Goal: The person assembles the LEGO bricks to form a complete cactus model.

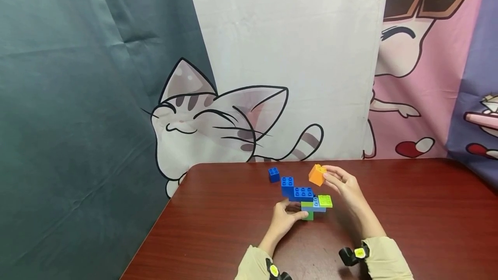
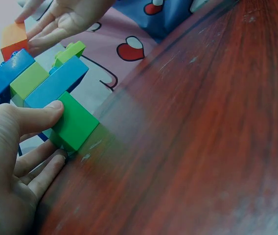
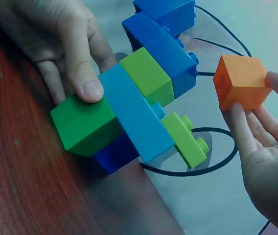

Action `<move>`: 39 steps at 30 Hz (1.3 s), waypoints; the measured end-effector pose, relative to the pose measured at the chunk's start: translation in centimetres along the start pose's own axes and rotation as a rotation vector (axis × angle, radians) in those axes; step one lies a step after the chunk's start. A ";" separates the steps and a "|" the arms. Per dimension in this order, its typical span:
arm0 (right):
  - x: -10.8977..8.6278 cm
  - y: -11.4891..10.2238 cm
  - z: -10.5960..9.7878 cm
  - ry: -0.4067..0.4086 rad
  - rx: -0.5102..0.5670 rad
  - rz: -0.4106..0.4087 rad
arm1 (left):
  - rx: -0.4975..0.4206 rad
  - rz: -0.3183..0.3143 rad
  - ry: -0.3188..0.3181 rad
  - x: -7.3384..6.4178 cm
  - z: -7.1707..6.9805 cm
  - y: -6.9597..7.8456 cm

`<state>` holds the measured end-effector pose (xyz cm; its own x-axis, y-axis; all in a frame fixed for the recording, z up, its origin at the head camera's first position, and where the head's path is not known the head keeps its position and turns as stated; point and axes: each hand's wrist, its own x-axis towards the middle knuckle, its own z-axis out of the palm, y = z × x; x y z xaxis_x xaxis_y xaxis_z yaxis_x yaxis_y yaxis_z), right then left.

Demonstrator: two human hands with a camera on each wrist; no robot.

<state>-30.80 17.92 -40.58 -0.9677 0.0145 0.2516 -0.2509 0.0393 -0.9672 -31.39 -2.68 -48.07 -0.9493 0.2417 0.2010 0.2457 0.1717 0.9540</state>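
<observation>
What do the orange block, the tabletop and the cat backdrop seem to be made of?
Orange block: probably moulded plastic, smooth, with crisp edges and studs.
Tabletop: wood or wood-look laminate, I can't tell which; reddish grain under a slight sheen.
Cat backdrop: likely printed fabric, mostly matte, with soft creases.

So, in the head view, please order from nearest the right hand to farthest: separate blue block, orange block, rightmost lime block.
1. Orange block, gripped by the right hand.
2. Rightmost lime block, lower in view.
3. Separate blue block, farther left.
</observation>
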 end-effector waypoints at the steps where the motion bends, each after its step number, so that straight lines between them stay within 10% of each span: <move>1: 0.0 0.0 0.1 -0.004 -0.017 -0.006 | -0.001 0.000 0.001 0.0 0.0 0.0; 39: -0.3 0.1 3.3 -0.064 -0.271 -0.166 | 0.023 0.021 -0.007 0.2 0.0 -0.3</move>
<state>-30.62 14.63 -40.86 -0.9157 -0.0771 0.3944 -0.3985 0.3006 -0.8665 -31.65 -2.71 -48.29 -0.9424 0.2524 0.2193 0.2701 0.1880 0.9443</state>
